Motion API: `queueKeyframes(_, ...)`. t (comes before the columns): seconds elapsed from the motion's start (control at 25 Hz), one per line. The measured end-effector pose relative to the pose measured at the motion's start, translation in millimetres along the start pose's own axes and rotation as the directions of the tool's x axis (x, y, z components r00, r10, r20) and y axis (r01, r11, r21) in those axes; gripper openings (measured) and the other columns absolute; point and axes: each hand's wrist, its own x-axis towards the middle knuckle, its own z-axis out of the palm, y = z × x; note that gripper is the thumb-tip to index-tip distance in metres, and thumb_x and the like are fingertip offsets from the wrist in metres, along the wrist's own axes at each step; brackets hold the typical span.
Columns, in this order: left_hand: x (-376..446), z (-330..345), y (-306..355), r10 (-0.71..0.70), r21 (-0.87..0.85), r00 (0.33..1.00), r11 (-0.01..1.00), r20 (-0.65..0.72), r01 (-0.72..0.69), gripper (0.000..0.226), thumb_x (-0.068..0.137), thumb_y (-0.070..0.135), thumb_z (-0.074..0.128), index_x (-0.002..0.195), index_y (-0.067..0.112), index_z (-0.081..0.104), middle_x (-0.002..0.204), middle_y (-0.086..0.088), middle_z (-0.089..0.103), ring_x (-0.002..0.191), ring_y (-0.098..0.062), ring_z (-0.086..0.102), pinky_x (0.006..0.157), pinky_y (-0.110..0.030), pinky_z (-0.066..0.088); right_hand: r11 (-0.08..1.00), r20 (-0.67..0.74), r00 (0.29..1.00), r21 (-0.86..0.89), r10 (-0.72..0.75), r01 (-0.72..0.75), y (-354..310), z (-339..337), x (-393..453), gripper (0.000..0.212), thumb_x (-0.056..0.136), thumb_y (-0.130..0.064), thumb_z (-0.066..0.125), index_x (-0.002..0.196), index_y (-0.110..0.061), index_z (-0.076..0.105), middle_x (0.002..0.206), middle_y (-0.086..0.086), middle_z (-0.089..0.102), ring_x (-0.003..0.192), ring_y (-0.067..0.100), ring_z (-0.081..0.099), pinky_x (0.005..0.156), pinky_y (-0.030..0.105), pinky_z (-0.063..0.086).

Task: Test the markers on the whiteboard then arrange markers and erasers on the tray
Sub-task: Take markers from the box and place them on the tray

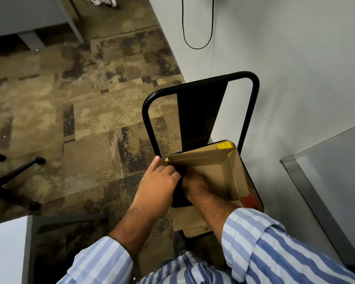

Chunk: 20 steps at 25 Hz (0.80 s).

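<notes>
1. Lower centre of the frame: an open brown cardboard box [223, 171] sits on the seat of a black metal-framed chair [201, 111] standing against the white wall [285, 68]
2. Left hand [158, 181] rests at the box's left rim, forefinger stretched along the edge and the other fingers curled over a dark object [179, 193] at the box's near left corner; it appears to be gripping it, though what the object is cannot be told
3. Right hand [195, 185] reaches down inside the box just right of the left hand; its fingers are hidden, so whether it grasps anything cannot be told
4. No marker or eraser can be made out; a yellow piece [223, 144] shows behind the box's far wall and a red one [249, 199] at its near right corner
5. The coming move likely turns on the box interior: it lies straight below the right hand, which is nearer
6. Grey glass panel [336, 171] at right, patterned carpet [70, 99] at left
</notes>
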Motion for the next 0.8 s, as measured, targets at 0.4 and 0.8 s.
queueKeyframes(0.4,35,-34,51,-0.221,-0.341,0.975,0.915,0.025,0.216,0.019,0.100,0.036,0.064,0.116,0.029,0.058,0.109,0.012,0.062,0.090,-0.012,0.063,0.069,-0.027,0.048,0.400,0.291,0.925,0.899,-0.245,-0.177,44,-111,-86,0.025,0.101,-0.001,0.060,0.124,-0.005,0.071,0.117,0.019,0.076,0.109,0.033,0.074,0.101,0.048,0.059)
queueKeyframes(0.8,44,-29,109,-0.041,-0.940,0.972,0.251,0.229,0.232,0.065,0.089,0.013,0.083,0.141,0.030,0.048,0.104,-0.003,0.076,0.099,-0.018,0.076,0.083,-0.045,0.065,-0.114,-0.013,0.982,0.993,-0.191,-0.009,98,-132,-157,0.037,0.108,-0.023,0.054,0.142,-0.011,0.065,0.149,0.013,0.063,0.137,0.028,0.062,0.114,0.051,0.049)
